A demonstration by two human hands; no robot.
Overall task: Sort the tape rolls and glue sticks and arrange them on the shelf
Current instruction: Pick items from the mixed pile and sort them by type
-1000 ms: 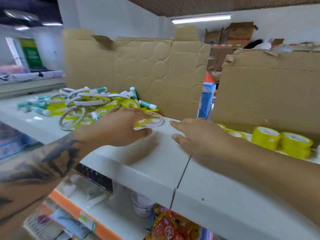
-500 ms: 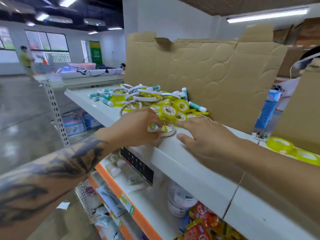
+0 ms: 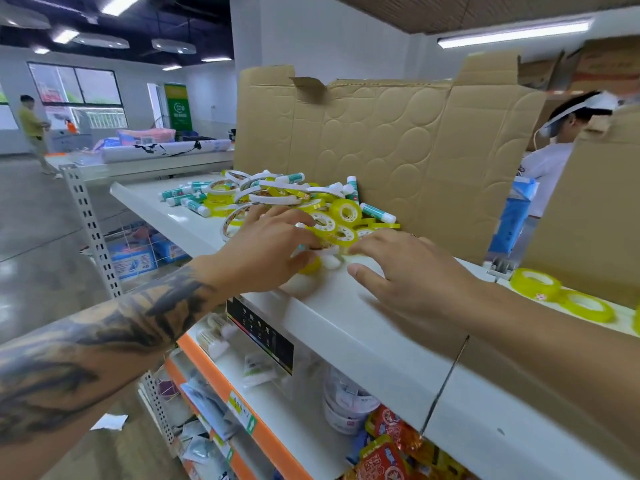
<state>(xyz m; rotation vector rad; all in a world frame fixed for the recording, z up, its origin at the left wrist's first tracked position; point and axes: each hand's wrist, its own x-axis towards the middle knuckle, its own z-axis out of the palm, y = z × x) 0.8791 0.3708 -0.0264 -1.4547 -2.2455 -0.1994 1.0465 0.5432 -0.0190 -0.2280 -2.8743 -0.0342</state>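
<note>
A mixed pile of yellow and white tape rolls (image 3: 341, 211) and teal-and-white glue sticks (image 3: 377, 213) lies on the white top shelf (image 3: 346, 317), in front of a cardboard sheet. More glue sticks (image 3: 180, 192) lie at the pile's far left. My left hand (image 3: 266, 247) reaches into the near edge of the pile, and its thumb and fingers pinch a thin white tape roll (image 3: 327, 252). My right hand (image 3: 408, 268) lies flat on the shelf, its straight fingertips touching the nearest yellow rolls. Two sorted yellow rolls (image 3: 535, 284) lie on the shelf at the right.
An upright cardboard sheet (image 3: 398, 150) backs the pile, and a second cardboard box (image 3: 588, 220) stands at the right. A blue carton (image 3: 512, 216) stands between them. A person (image 3: 554, 140) is behind the shelf. Lower shelves (image 3: 263, 434) hold packets and tubs.
My view swung left toward the pile. My left hand carried the thin white roll back to the pile's edge. My right hand followed it leftward along the shelf.
</note>
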